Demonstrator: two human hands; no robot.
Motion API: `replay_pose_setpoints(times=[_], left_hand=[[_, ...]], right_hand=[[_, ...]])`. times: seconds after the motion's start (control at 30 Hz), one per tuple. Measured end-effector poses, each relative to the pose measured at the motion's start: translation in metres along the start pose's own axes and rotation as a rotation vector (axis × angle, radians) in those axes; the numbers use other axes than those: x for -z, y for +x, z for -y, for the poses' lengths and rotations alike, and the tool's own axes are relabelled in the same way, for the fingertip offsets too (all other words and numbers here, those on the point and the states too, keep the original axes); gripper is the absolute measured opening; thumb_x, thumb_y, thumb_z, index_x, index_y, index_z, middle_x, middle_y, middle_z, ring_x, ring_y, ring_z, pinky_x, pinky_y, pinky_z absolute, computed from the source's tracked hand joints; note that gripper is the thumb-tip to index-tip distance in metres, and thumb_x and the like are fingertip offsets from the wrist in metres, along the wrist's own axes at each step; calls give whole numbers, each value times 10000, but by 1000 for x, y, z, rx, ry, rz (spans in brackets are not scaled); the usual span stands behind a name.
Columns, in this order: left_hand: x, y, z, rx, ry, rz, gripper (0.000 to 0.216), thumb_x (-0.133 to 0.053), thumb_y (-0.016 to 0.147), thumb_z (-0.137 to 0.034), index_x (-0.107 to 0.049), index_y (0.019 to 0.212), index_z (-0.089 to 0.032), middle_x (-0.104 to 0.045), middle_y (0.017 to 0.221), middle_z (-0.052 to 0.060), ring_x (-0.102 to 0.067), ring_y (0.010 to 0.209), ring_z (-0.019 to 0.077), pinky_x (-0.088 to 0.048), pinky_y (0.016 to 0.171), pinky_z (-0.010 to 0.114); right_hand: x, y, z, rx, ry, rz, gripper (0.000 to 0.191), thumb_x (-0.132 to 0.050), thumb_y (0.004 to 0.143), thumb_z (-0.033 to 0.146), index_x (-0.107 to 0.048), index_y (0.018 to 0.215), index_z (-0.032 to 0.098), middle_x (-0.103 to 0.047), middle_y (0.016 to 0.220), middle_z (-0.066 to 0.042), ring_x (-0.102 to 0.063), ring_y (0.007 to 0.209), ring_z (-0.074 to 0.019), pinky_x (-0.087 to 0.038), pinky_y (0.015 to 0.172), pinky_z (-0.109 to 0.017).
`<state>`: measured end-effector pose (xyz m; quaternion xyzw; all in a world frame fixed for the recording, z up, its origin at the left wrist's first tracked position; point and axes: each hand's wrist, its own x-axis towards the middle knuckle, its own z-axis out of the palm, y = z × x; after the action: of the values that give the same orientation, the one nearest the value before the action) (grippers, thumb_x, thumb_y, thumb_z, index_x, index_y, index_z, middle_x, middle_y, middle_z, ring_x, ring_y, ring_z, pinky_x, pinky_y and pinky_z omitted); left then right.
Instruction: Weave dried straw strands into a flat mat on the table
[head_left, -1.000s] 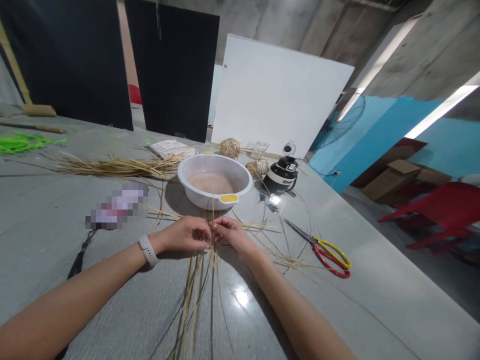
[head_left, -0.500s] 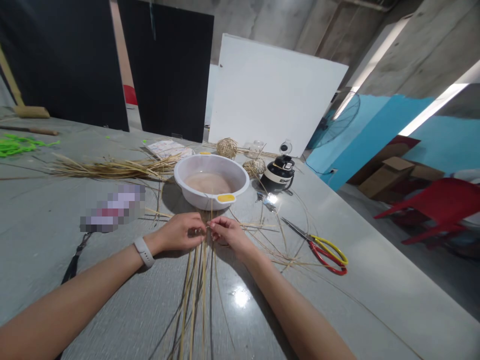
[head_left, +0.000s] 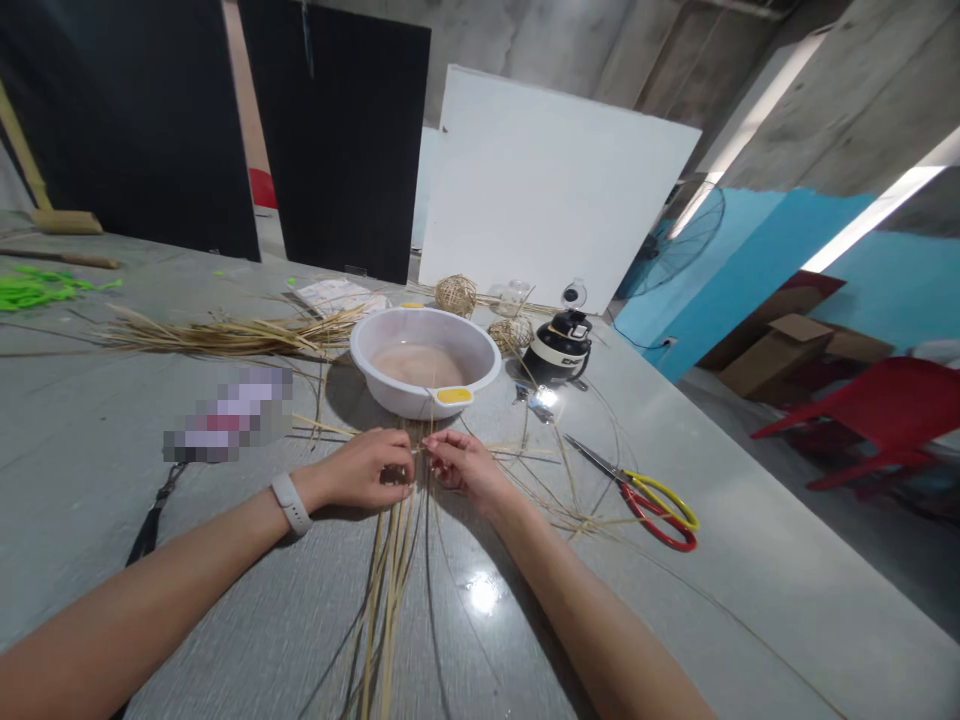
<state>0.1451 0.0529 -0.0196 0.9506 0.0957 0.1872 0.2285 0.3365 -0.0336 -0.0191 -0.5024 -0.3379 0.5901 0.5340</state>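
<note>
Thin tan plant strips (head_left: 391, 580), perhaps bamboo or rattan, run from between my hands toward the near edge of the view. My left hand (head_left: 371, 468), with a pale band on the wrist, is curled with its fingers closed on the strips. Close beside it, my right hand (head_left: 461, 465) pinches a thin strip between thumb and fingertips. Just beyond both hands stands a white basin (head_left: 416, 405) holding cloudy water. The exact crossing of the strips is partly hidden by my fingers.
Scissors (head_left: 637, 492) with red and yellow handles lie at right, among loose strips. A black bottle (head_left: 556, 348) and woven balls (head_left: 455, 296) stand behind. At left are a strip bundle (head_left: 232, 337) and a blurred-out object (head_left: 229, 415).
My right hand has shifted slightly right, pulling a strip, and a small gap has opened between my hands. The left hand stays nearly in place.
</note>
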Motion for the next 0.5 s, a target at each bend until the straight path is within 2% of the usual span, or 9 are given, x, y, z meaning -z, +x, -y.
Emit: replay_pose_setpoints(times=[0.2,0.27,0.37,0.5], left_hand=[[2,0,-3,41,2,40,114,-662,720,-154,-687,827,-187,-605,891,28,-577,821,184,-428,802,301],[6,-1,-5,92,-19,99,185,-721,707,-226,-683,885,-194,-582,955,29,-562,871,196,-429,833,311],[14,-2,-7,149,-39,217,401,-832,646,-365,-671,982,-217,-549,1069,37,-537,991,235,-423,904,344],[23,-1,-14,193,-24,322,554,-895,584,-424,-647,1034,-216,-539,1139,53,-514,1084,279,-395,976,394]], right_hand=[[1,1,1,-16,66,-8,284,-877,612,337,-696,767,183,-569,588,36,-432,502,-79,-273,484,-224],[2,2,1,-15,70,-5,283,-879,622,332,-699,780,181,-581,604,33,-452,515,-79,-284,492,-221],[2,2,0,-14,58,-6,285,-887,629,328,-703,786,176,-585,616,33,-466,533,-77,-298,507,-223],[1,1,0,-4,17,8,290,-884,644,359,-708,781,174,-567,601,39,-455,527,-75,-296,512,-228]])
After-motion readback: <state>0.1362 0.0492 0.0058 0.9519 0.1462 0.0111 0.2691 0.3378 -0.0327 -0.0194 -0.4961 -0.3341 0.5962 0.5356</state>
